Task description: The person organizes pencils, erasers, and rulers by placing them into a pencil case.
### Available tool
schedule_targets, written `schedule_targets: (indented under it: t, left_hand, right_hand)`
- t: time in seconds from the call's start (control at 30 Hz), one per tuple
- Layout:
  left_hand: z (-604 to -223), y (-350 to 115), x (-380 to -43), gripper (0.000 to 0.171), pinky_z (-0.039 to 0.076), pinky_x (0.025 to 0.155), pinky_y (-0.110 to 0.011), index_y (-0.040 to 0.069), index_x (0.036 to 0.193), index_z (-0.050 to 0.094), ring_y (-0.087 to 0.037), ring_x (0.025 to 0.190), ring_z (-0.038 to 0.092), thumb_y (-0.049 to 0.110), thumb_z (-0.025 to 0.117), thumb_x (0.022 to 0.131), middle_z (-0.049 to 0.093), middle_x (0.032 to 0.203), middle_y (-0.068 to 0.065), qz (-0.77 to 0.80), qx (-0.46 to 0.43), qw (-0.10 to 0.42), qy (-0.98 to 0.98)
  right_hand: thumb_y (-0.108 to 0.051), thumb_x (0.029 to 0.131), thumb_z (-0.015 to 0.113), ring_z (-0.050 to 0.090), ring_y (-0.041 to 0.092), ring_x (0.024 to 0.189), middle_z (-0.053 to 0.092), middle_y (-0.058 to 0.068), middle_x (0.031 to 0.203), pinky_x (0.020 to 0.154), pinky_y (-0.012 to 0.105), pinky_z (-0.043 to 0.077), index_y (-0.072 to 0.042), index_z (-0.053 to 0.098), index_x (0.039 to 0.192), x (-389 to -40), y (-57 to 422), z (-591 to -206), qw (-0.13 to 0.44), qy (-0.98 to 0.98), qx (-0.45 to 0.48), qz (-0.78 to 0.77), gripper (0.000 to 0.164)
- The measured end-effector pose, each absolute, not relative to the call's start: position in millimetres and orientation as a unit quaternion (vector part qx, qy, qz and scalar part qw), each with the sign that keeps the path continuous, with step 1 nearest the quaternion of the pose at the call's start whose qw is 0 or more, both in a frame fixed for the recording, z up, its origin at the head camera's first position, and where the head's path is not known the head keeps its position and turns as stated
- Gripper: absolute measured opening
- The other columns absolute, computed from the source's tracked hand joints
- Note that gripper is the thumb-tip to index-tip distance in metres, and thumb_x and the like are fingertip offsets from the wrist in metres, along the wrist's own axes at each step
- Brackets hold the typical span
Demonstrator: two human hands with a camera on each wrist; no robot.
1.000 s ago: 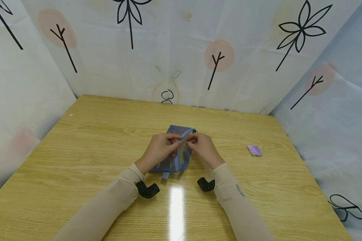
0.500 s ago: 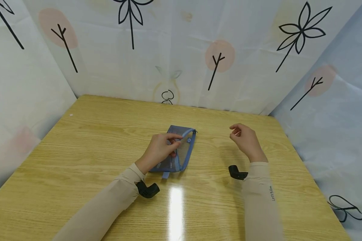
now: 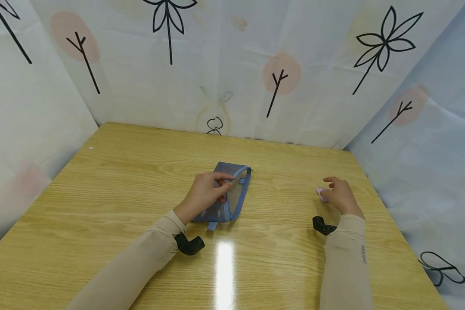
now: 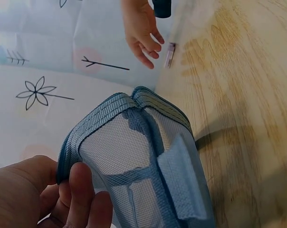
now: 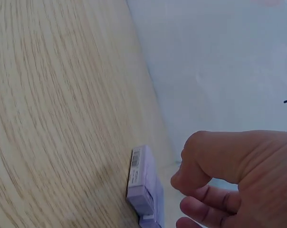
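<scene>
A blue mesh zip pouch [image 3: 238,200] lies on the table with its zipped mouth gaping toward the right. My left hand [image 3: 203,189] pinches the rim of that mouth between thumb and fingers, as the left wrist view confirms on the pouch's edge [image 4: 98,116]. Over at the right, my right hand [image 3: 342,198] hovers beside two small purple boxes [image 5: 143,183], thumb and fingers loosely bent and holding nothing. In the right wrist view the boxes sit side by side, with a gap between them and the fingertips. From the head, the hand partly covers them.
The wooden table [image 3: 139,159] is bounded by white printed curtains [image 3: 240,86] at the back and sides. A small white speck [image 3: 91,148] lies near its far left edge. Black wrist cameras [image 3: 190,245] stick out from both sleeves.
My right hand has left the pouch's mouth and moved right, over to the purple boxes. My left hand and the pouch have stayed in place.
</scene>
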State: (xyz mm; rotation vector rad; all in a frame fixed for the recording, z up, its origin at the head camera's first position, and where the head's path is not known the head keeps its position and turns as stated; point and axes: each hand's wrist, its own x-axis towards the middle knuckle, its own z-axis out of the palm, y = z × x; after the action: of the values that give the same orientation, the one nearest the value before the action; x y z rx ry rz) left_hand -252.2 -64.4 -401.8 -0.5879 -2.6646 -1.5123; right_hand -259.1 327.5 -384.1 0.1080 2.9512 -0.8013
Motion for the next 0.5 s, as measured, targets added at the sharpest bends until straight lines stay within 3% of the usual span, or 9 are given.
schedule_targets:
  t: [0.27,0.5]
  left_hand:
    - [-402.9,-64.1,-252.9,0.024,0.036,0.040,-0.024,0.013,0.120,0.072,-0.011,0.052,0.065,0.018,0.064,0.097,0.066,0.071,0.003,-0.482,-0.189,0.014,-0.855]
    - [-402.0,-64.0,-252.7,0.028,0.034,0.039,-0.023,0.010,0.122,0.071,-0.010,0.052,0.065,0.021,0.064,0.097,0.066,0.073,0.004,-0.476,-0.194,0.016,-0.858]
  right_hand:
    - [-0.001,0.091,0.056,0.042,0.058,0.121,0.039,0.046,0.134,0.095,0.062,0.043,0.010,0.038,0.143,-258.9,349.7,-396.3,0.074,0.966,0.033,-0.247,0.057]
    - [0.001,0.089,0.058,0.046,0.056,0.118,0.040,0.045,0.134,0.092,0.060,0.044,0.005,0.038,0.146,-259.4,354.9,-400.7,0.090,0.963,0.032,-0.253,0.060]
